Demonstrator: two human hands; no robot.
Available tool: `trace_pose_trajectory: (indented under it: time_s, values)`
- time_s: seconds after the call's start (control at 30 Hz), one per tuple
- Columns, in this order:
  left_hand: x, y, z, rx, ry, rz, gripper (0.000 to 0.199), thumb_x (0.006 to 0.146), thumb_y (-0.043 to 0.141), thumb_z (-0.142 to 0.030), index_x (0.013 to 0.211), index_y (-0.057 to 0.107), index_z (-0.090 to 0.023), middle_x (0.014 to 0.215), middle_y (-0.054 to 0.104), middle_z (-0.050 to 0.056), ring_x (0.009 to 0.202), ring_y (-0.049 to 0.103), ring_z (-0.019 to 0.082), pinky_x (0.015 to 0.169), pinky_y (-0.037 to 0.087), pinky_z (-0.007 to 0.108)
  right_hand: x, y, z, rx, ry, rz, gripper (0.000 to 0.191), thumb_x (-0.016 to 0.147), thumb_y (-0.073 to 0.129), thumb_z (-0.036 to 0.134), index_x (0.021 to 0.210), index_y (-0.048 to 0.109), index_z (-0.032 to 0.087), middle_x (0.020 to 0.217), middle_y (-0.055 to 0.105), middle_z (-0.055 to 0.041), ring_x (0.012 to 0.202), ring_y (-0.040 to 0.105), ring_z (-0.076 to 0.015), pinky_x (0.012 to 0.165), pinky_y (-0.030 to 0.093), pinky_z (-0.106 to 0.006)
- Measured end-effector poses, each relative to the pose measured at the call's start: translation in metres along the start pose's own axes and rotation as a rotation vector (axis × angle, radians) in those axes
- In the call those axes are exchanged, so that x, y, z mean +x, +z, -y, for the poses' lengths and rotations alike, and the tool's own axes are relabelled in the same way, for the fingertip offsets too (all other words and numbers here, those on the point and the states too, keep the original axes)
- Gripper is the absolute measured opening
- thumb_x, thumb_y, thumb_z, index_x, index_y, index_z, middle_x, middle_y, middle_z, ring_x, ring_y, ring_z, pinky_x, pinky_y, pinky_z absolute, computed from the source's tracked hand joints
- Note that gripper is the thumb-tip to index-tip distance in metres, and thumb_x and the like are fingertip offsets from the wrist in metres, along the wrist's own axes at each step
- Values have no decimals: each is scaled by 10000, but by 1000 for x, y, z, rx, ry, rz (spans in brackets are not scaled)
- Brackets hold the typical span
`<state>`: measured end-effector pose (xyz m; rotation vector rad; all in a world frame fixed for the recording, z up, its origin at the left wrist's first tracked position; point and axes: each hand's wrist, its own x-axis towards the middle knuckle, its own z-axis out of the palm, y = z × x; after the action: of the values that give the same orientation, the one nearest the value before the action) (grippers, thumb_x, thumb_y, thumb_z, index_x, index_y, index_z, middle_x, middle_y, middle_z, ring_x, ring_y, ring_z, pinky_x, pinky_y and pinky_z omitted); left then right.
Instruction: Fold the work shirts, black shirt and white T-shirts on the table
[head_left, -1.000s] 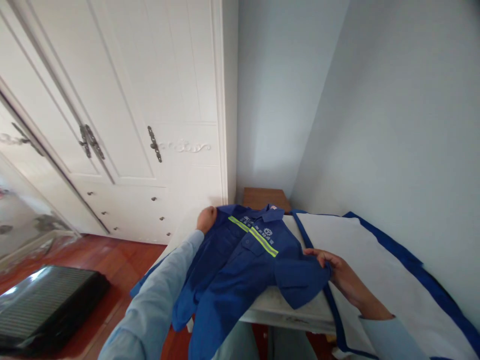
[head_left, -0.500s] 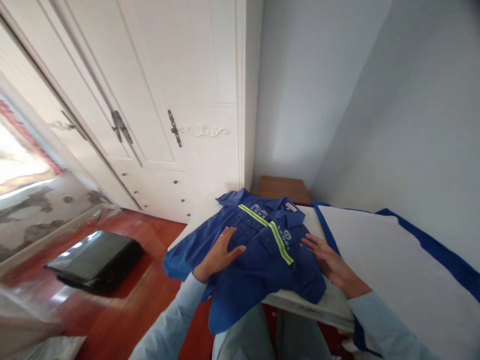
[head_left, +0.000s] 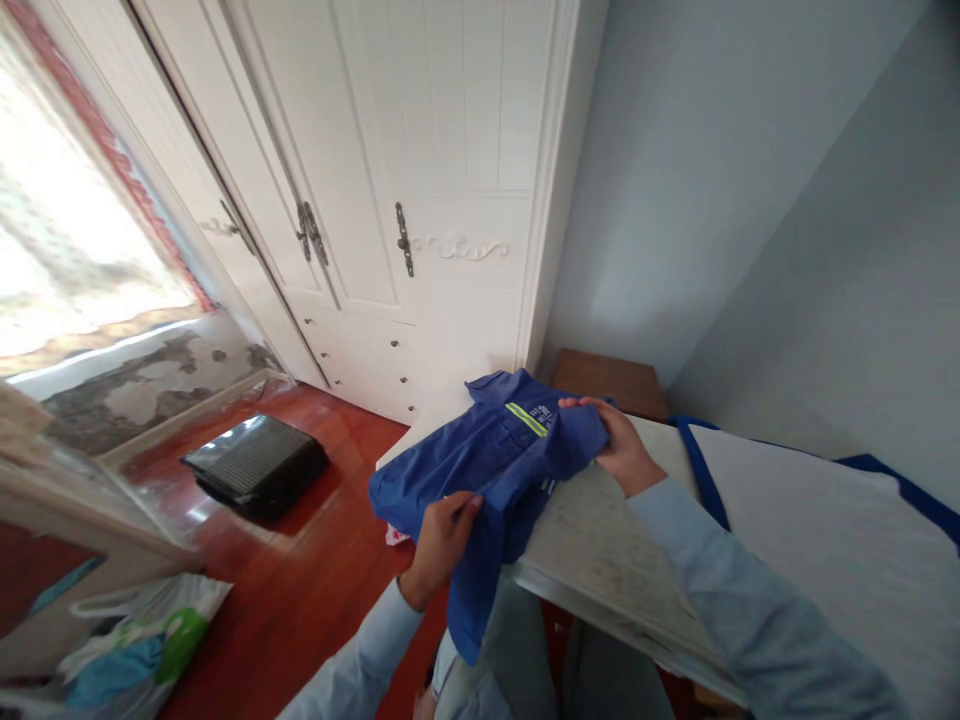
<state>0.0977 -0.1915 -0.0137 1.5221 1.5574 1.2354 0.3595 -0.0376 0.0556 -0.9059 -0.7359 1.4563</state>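
my left grip (head_left: 441, 538) and right grip (head_left: 619, 445) are pinching the blue shirt (head_left: 469, 455), lower centre on the desk (head_left: 607, 530); uneven pulling could crease it, or drag it off the edge.

The shirt (head_left: 480, 440) was blue, with pale print (head_left: 541, 412) and a yellow-green stripe (head_left: 527, 419) on its chest. It lay rumpled on the table (head_left: 600, 530), its right side in view folded partly over the front, a lower part hanging past the near edge.
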Motion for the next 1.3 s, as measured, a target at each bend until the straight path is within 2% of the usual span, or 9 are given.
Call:
trace_pose_trajectory:
  time_s: [0.17,0.33,0.57,0.77,0.87,1.03,1.13,1.23,1.3]
  values:
    - [44,-29,-1,-562,-270,-200,459,720,725,-624,771,656,-174,719,666,15,655,606,166,657,511,289,78,115,58,-95,-529,198,126,688,622,284,798,565,265,875,748,-4,983,713,-217,966,562,-430]
    - [104,-60,17,-275,-241,-358,535,718,654,-661,909,644,-161,861,691,66,840,654,226,791,527,349,124,179,58,-676,-601,228,176,841,507,215,972,621,248,1122,716,-19,1169,611,-208,1084,470,-441]
    - [66,-80,41,177,-109,-210,786,776,698,-638,1384,521,-172,1455,546,184,1392,464,366,1161,341,519,103,116,-34,-1164,-340,553,679,577,659,23,1253,643,88,1415,595,-195,1375,488,-308,1208,316,-410]
    - [-12,-60,95,497,-131,-106,1315,618,844,-507,1619,59,-172,1683,99,242,1546,101,449,1199,193,674,110,40,-36,-1536,64,823,1307,492,877,267,1608,223,86,1656,259,-230,1508,309,-366,1226,288,-431]
    - [-10,-53,120,403,-189,-249,1384,592,845,-433,1611,-49,-153,1684,-11,258,1558,3,421,1225,176,626,113,28,-35,-1740,23,782,1201,496,854,192,1571,331,68,1584,404,-241,1435,426,-388,1176,361,-414]
    - [10,-59,129,152,-258,-288,1410,606,824,-449,1601,-130,-155,1652,192,263,1521,253,407,1197,294,570,111,46,-24,-1832,-177,807,414,665,666,116,1065,757,172,1044,781,-62,978,714,-279,844,524,-301]
    - [9,-72,112,84,-313,-324,1137,630,759,-336,1599,190,-158,1458,540,202,1321,553,386,1054,474,511,113,76,-5,-1822,-298,782,271,717,636,129,954,757,183,982,770,-51,941,697,-241,790,484,-262]
    - [1,-91,80,21,-322,-383,527,636,717,-309,1143,705,-167,953,747,88,863,712,316,746,559,387,114,112,19,-1818,-589,590,234,792,571,145,953,738,177,1020,725,-103,1008,640,-259,813,452,-298]
    - [-3,-105,56,-20,-326,-353,180,674,688,-356,737,717,-190,625,645,23,560,604,226,537,468,316,115,138,34,-1780,-887,359,239,812,539,141,954,728,179,1020,682,-122,1024,597,-268,809,443,-321]
